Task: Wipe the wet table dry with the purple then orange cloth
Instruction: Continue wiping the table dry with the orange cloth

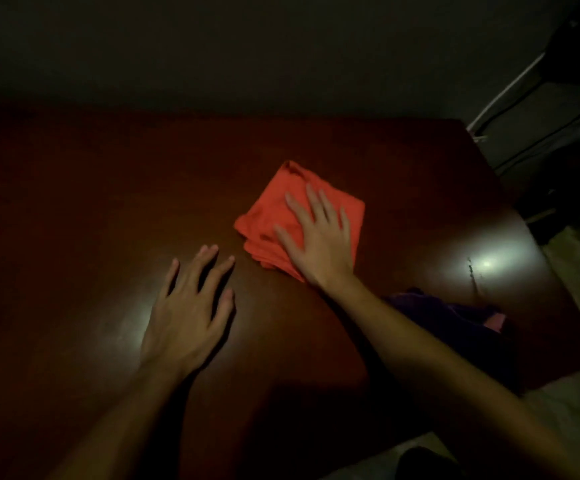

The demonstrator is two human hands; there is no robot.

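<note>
The right hand (319, 237) lies flat on the orange cloth (274, 206), palm down, fingers straight and spread, pressing the cloth to the desk (91, 202). The cloth is folded into a rough square of several layers and sits near the middle of the desk, a little toward the far right corner; the hand covers its near right part, while its far corner and left edge stay uncovered. The left hand (188, 310) rests on the bare desk just left of the cloth and nearer the near edge, palm down, fingers straight and fanned apart, holding nothing; its fingertips lie close to the cloth's near left corner but do not touch it. The purple cloth (444, 313) lies crumpled by the right edge of the desk, near the near right corner, partly hidden behind the right forearm; it is very dark and hard to make out, and a small pinkish patch shows at its right side. The desk is dark reddish-brown wood with two bright patches of glare, one beside the left hand and one close to the right edge, beyond the purple cloth. The room is dim; whether the surface is wet cannot be told. A dark wall (247, 46) stands behind the far edge, and pale floor (579, 278) shows past the right edge.
</note>
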